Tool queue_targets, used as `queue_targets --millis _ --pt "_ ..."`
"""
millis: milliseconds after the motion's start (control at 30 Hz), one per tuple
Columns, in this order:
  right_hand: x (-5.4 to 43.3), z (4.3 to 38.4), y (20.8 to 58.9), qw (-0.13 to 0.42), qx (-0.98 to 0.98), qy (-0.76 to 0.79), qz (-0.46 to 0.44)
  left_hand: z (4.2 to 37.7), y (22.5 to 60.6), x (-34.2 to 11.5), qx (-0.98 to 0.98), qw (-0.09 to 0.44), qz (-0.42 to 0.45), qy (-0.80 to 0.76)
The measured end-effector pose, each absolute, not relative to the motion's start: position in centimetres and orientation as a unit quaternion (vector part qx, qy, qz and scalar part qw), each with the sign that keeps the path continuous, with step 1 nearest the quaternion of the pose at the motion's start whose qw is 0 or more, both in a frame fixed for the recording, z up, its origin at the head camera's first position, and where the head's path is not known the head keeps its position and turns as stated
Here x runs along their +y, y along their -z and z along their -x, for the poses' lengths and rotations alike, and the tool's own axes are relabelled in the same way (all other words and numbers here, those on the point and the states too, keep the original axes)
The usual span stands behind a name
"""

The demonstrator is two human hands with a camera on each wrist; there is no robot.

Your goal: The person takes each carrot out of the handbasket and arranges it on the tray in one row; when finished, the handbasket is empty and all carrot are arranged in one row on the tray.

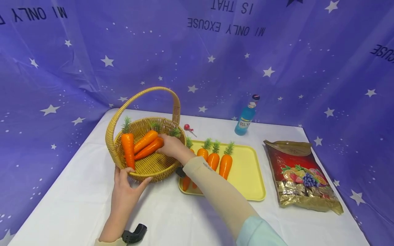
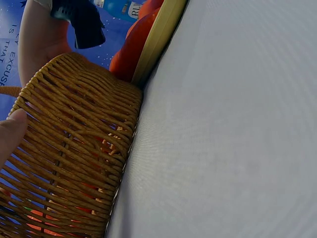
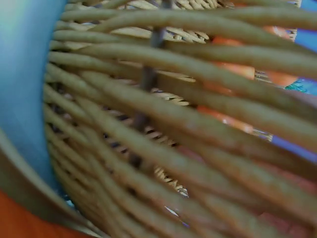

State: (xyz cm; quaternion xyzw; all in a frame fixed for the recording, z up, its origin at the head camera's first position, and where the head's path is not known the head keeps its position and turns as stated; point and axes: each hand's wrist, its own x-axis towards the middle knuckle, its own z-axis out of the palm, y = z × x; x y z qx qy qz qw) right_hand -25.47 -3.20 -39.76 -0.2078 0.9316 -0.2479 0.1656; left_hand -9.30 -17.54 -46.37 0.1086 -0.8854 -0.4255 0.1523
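A woven wicker basket [image 1: 155, 172] with a tall arched handle stands on the left of the table. My left hand [image 1: 124, 191] grips its near rim, and its thumb [image 2: 14, 130] lies against the woven side in the left wrist view. My right hand [image 1: 172, 147] reaches over the basket's right rim and holds an orange toy carrot [image 1: 149, 149] by its thick end, the tip pointing left. Beside it in the basket lie another carrot [image 1: 146, 140] and a third carrot [image 1: 128, 148] leaning at the left. Basket weave [image 3: 173, 104] hides most of the right hand in the right wrist view.
Right of the basket, a yellow tray [image 1: 246, 181] bears several carrots [image 1: 226, 165], partly covered by my right forearm. Behind it are a red lollipop [image 1: 187, 127] and a blue bottle [image 1: 245, 118]. A red and gold candy bag [image 1: 303, 177] lies at the right.
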Motion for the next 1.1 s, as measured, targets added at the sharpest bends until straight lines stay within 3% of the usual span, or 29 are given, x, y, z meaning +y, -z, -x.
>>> queue_targets --millis 533,767,1100 --pt "-3.9 27.4 41.6 0.142 0.932 0.284 0.176 9.3 46.3 -17.5 -0.884 0.156 -0.11 0.428" --pt "-3.6 27.4 41.7 0.162 0.909 0.352 0.153 9.3 46.3 -17.6 -0.886 0.162 -0.107 0.422" --pt "-3.6 26.8 41.5 0.116 0.921 0.334 0.162 9.2 46.4 -17.6 -0.884 0.174 -0.104 0.421"
